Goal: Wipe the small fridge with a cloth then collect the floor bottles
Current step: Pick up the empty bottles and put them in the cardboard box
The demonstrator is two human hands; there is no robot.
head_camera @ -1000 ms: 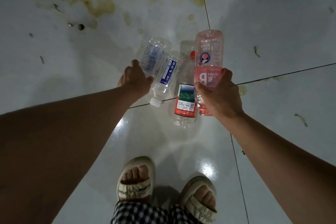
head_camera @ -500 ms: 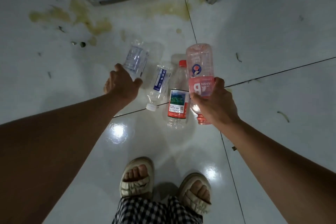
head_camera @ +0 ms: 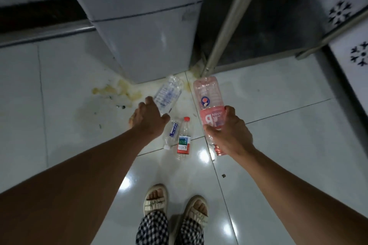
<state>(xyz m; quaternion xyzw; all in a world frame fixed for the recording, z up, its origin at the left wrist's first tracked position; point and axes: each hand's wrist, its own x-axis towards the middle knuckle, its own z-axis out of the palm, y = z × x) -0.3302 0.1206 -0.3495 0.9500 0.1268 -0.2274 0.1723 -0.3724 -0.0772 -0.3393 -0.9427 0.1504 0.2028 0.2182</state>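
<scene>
left hand point(head_camera: 148, 120) grips clear bottle point(head_camera: 168, 94) | right hand point(head_camera: 229, 131) grips pink bottle point(head_camera: 209, 95)

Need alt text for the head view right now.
Each hand holds a bottle above the tiled floor: left hand a clear bottle, right hand a pink bottle. Two more bottles lie below, before the small fridge.

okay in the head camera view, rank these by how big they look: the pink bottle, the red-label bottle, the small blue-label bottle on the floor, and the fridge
1. Fridge
2. Pink bottle, held up in the right hand, so its nearness to the camera inflates it
3. Red-label bottle
4. Small blue-label bottle, partly hidden by the left hand
</scene>
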